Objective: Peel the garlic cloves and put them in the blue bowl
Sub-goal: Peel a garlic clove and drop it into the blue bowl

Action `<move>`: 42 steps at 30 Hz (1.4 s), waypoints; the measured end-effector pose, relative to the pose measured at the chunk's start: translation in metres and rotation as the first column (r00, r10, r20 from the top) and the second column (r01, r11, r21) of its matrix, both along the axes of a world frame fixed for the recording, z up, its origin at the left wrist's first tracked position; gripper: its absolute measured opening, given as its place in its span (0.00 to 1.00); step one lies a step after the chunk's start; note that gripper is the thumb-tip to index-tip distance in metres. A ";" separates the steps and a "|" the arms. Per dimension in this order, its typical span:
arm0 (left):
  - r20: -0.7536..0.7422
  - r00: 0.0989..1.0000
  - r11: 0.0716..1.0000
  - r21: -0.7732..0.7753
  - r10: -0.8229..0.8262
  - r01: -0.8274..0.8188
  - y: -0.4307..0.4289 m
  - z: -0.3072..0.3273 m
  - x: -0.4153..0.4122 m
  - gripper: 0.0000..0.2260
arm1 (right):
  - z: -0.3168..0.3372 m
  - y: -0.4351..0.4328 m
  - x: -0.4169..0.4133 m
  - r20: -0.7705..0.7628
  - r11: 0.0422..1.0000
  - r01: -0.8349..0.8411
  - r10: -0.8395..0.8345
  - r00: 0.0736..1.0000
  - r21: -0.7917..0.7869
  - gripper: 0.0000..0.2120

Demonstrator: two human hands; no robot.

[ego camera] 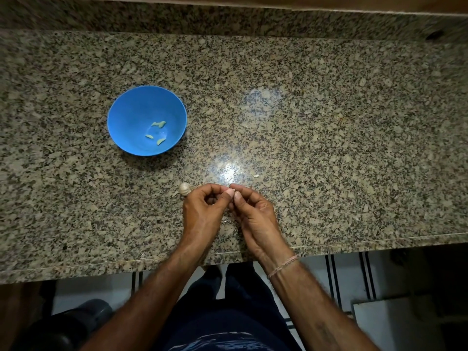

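Speckled grey-and-tan granite tabletop (316,117) fills most of the view, with a raised granite ledge along the top of the frame and white tiled floor with dark stripes showing below its front edge. Left of centre stands a round blue plastic bowl (126,117) – at its bottom lie a few pale yellow-green peeled garlic cloves (159,124), loosely scattered.

Low in the middle of the frame the two hands meet just above the tabletop. The left grip (202,211) has its fingers curled and pinches a small pale pink garlic clove (230,191) between thumb and forefinger; the right grip (255,214) pinches the same clove from the other side, thumb tip against it. Just beside the left knuckles, on the stone, lies a whitish papery garlic bulb (184,189) with a short stalk. A small pale flake of garlic skin (255,175) rests a little above the hands. A thin pinkish thread band (282,266) circles the right wrist.
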State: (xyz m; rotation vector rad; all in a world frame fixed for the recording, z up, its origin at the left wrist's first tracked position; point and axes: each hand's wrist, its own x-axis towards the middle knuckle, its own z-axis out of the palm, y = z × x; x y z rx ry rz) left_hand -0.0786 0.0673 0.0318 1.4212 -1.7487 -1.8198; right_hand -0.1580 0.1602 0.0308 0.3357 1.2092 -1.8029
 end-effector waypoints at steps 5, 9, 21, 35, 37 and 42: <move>-0.010 1.000 0.996 0.086 0.021 -0.020 -0.002 0.000 0.000 0.05 | 0.003 -0.002 0.000 -0.060 0.999 -0.044 0.044 0.997 0.003 0.10; 0.076 0.997 0.999 -0.011 -0.034 0.035 -0.002 -0.002 -0.001 0.07 | -0.002 -0.001 -0.006 -0.129 0.988 -0.083 0.100 0.987 0.127 0.09; 0.141 0.984 0.921 -0.356 -0.113 0.157 -0.003 -0.006 0.000 0.06 | -0.005 0.003 -0.012 -0.094 0.990 -0.057 0.070 0.993 0.131 0.08; 0.222 0.972 0.846 -0.501 -0.081 0.184 -0.014 -0.017 0.036 0.08 | -0.009 -0.008 -0.001 -0.544 0.897 -0.219 0.411 0.732 0.383 0.03; 0.263 0.965 0.839 -0.526 0.007 0.137 -0.025 -0.024 0.050 0.06 | -0.013 -0.007 -0.003 -0.597 0.852 -0.198 0.488 0.637 0.484 0.06; 0.270 0.961 0.821 -0.560 0.050 0.114 -0.037 -0.032 0.073 0.08 | -0.022 0.009 -0.009 -0.620 0.809 -0.138 0.537 0.572 0.572 0.12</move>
